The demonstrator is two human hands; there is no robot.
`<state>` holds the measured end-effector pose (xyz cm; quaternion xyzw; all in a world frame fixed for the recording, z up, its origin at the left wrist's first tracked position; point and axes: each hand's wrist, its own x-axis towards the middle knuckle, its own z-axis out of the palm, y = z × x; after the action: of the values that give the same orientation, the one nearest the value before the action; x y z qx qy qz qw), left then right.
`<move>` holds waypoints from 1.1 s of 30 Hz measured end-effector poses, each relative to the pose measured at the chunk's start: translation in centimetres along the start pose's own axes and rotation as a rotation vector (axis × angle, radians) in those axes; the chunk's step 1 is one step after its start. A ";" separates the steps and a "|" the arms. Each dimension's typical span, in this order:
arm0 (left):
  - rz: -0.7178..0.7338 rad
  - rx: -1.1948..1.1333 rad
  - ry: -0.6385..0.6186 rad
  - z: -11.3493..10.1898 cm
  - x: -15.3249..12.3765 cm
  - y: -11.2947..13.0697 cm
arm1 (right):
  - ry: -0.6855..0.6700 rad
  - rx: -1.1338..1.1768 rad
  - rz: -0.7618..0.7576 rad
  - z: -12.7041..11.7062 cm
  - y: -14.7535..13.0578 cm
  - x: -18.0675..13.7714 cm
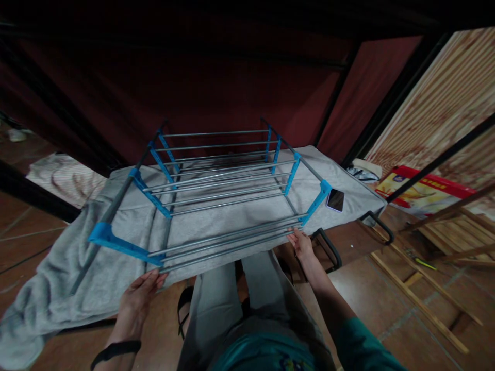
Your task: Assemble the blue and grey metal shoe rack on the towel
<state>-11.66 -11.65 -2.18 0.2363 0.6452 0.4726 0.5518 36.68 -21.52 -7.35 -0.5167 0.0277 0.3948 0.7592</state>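
Note:
A rack of grey metal rods and bright blue plastic side frames [216,185] lies on its side on a grey cloth-covered low bed [62,257]. My left hand [139,299] touches the near left end of the lowest rods, by a blue bracket [116,241], fingers curled under them. At the near right end of the same rods is my right hand [301,245], fingers closed on them beside another blue bracket [319,198]. A black band sits on my left wrist.
A phone [335,200] lies on the cloth just right of the rack. A red and yellow box [417,193] and wooden slats [444,247] lie on the tiled floor at right. Dark metal bed-frame bars cross the left and right sides. My grey-trousered legs are below.

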 end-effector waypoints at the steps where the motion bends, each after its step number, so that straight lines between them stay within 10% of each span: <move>1: -0.006 0.007 0.001 0.1 -0.1 0.1 | 0.005 -0.006 0.002 0.0 0.0 -0.1; 33: -0.026 -0.069 -0.081 -0.7 1.2 -1.9 | -0.053 -0.095 -0.002 -0.9 0.2 0.2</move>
<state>-12.27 -11.78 -4.44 0.2277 0.6086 0.4774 0.5915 37.04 -22.10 -8.01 -0.5416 -0.0116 0.4087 0.7345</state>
